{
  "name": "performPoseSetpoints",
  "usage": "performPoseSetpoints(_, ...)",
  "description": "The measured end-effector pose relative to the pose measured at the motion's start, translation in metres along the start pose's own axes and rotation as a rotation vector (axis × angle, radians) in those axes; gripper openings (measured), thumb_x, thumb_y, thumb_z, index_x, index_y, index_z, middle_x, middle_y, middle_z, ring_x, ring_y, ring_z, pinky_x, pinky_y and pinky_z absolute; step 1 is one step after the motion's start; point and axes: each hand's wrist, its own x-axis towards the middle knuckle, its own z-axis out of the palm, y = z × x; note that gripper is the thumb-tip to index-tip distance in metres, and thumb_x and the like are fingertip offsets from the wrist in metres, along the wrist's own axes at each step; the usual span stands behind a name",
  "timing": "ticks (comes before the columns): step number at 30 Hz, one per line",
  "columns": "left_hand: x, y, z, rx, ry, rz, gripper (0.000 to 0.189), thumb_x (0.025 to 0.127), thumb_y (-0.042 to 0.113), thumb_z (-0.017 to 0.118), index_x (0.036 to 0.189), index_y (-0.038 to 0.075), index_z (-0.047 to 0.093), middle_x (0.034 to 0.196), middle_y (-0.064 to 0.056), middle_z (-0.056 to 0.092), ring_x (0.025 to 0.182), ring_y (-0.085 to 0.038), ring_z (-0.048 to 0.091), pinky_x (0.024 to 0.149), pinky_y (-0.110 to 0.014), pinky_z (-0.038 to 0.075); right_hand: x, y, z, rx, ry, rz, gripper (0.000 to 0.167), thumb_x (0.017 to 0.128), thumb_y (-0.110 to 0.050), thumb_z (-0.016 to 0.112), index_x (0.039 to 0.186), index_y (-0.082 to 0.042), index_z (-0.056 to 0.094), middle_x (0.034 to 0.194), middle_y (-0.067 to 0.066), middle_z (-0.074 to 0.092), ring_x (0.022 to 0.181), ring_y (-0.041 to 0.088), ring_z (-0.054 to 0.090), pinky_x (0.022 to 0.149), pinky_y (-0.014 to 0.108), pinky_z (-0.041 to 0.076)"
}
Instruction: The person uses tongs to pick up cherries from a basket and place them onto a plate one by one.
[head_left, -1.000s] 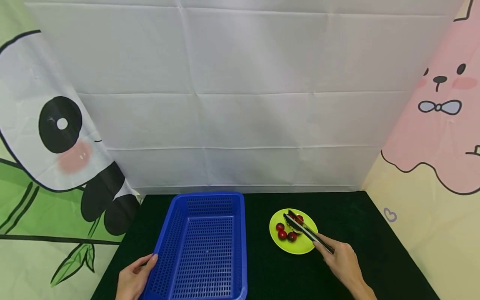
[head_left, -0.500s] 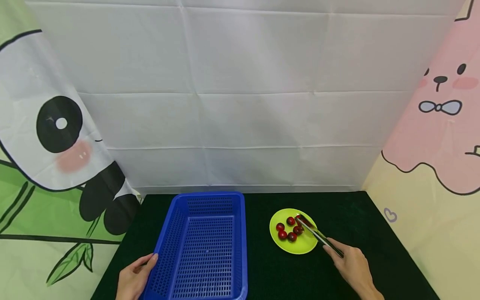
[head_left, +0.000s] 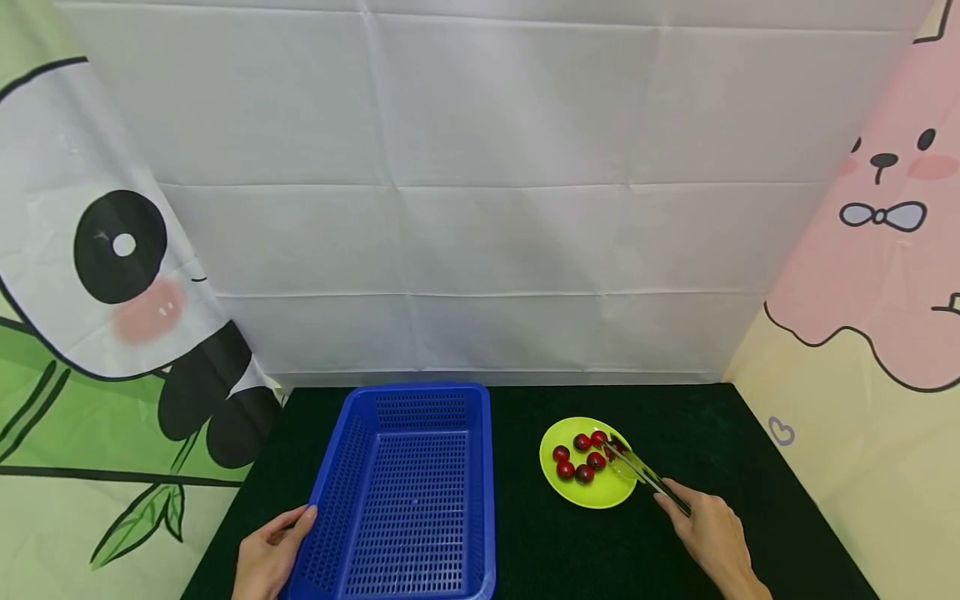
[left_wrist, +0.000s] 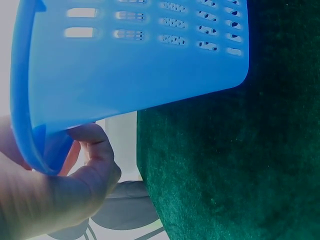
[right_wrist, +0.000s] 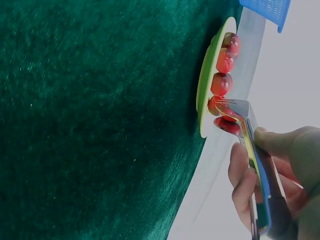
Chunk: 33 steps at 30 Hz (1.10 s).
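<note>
My left hand (head_left: 270,550) grips the left rim of a blue slotted plastic basket (head_left: 489,492); in the left wrist view its thumb and fingers curl round the basket's edge (left_wrist: 21,100). My right hand (head_left: 712,533) holds metal tongs (head_left: 660,483), slanting down toward a yellow-green plate (head_left: 588,498). Several dark red cherries (head_left: 584,473) lie on the plate. In the right wrist view the tongs end in a fork tip (right_wrist: 240,107) and a spoon tip, with a cherry (right_wrist: 230,115) between them. Whether they squeeze it I cannot tell.
A dark green cloth (head_left: 517,550) covers the table, and the plate stands to the right of the basket with cloth between them. A white sheet (head_left: 495,233) hangs behind; printed cloths with a panda (head_left: 45,217) and a pink animal (head_left: 892,275) flank the sides.
My right hand and the tongs have shifted right, their tips going from the plate's middle to its right side. Cherries that the tongs covered now show. My left hand stays on the basket.
</note>
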Motion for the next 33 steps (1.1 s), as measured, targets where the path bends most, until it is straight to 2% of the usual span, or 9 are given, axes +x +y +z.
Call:
performPoseSetpoints(9,0.0022,-0.0009,-0.0011,0.007,0.001,-0.002,0.094,0.089,0.065,0.068,0.138,-0.013,0.053,0.093,-0.017,0.073,0.077,-0.022,0.070,0.068,-0.044,0.059,0.0044,0.0020,0.0038,-0.037,-0.009,-0.032,0.037,0.099,-0.021,0.070,0.129,0.001,0.069,0.056,-0.006,0.039,0.043,0.009,0.037,0.043,0.022,0.032)
performPoseSetpoints(16,0.0017,-0.0019,-0.0006,0.008,0.001,0.002,0.104,0.084,0.074,0.068,0.137,-0.014,0.053,0.094,-0.018,0.074,0.077,-0.022,0.071,0.069,-0.045,0.059,0.0067,0.0028,0.0079,-0.052,-0.016,-0.045,0.036,0.098,-0.020,0.071,0.127,0.002,0.070,0.058,-0.005,0.040,0.043,0.009,0.037,0.042,0.021,0.032)
performPoseSetpoints(21,0.0005,-0.0018,0.0000,0.013,0.006,0.004,0.101,0.086,0.072,0.068,0.137,-0.015,0.053,0.098,-0.023,0.073,0.078,-0.023,0.071,0.071,-0.046,0.060,0.0081,0.0007,0.0087,-0.055,-0.023,-0.048,0.036,0.098,-0.020,0.072,0.126,0.001,0.071,0.060,-0.005,0.041,0.045,0.009,0.037,0.043,0.022,0.032)
performPoseSetpoints(28,-0.0003,-0.0002,-0.0002,0.016,0.003,0.007,0.094,0.090,0.065,0.068,0.137,-0.015,0.053,0.094,-0.019,0.073,0.077,-0.022,0.070,0.070,-0.045,0.059,0.0101,-0.0009,0.0075,-0.054,-0.037,-0.057,0.037,0.098,-0.021,0.071,0.128,0.002,0.070,0.061,-0.005,0.042,0.045,0.009,0.038,0.043,0.022,0.033)
performPoseSetpoints(33,-0.0016,0.0000,-0.0005,0.002,0.000,0.005,0.095,0.090,0.066,0.067,0.138,-0.014,0.052,0.098,-0.022,0.073,0.079,-0.023,0.072,0.071,-0.046,0.060,0.0095,-0.0015,0.0064,-0.060,-0.028,-0.057,0.038,0.097,-0.022,0.072,0.127,0.002,0.070,0.061,-0.005,0.041,0.045,0.009,0.038,0.043,0.022,0.032)
